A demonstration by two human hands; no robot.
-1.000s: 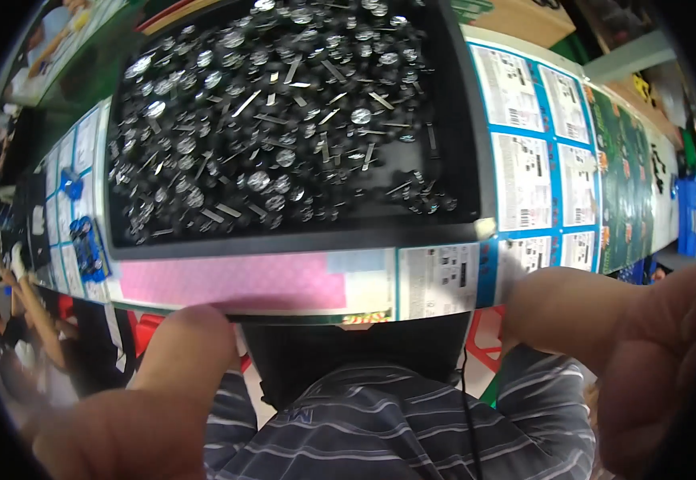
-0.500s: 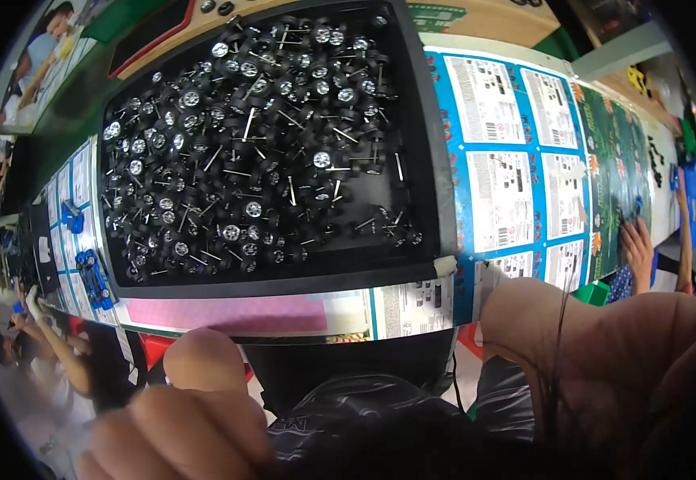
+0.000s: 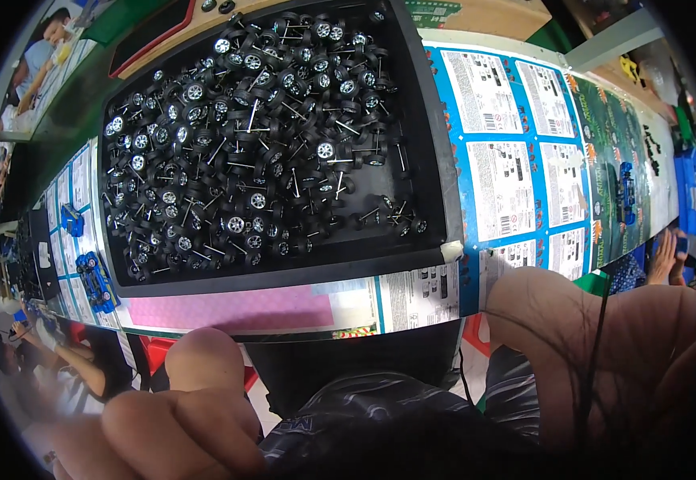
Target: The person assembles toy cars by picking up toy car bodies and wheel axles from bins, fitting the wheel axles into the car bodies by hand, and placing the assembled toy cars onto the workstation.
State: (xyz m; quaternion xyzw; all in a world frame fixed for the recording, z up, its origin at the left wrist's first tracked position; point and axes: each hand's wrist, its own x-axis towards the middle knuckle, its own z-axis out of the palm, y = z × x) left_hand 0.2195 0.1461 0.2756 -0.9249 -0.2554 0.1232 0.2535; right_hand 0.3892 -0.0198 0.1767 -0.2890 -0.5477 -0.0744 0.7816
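Observation:
My left hand [image 3: 180, 416] is large and close at the lower left, its fingers curled over. Whatever they close on, if anything, lies out of view. At the lower right my right hand [image 3: 588, 344] is just as near, with the thumb side and part of the palm showing. Its fingers are cut off by the dark rim. Thin dark strands cross in front of it. Beyond both hands, a black tray [image 3: 440, 216] holds many small black toy wheels [image 3: 326, 150] with silvery hubs, joined in pairs by metal axles. Neither hand touches the tray.
Blue toy car bodies [image 3: 96, 282] stand left of the tray. A pink sheet [image 3: 228, 313] lies along the near edge. Printed blue-and-white sheets [image 3: 498, 192] cover the right side. Past them, a blue toy car [image 3: 626, 192] rests near a co-worker's hands [image 3: 668, 254].
The view has shifted slightly. My hands stay close to the camera, the left a little lower. At right, the co-worker's hand has drawn back from the blue toy car, which now lies uncovered.

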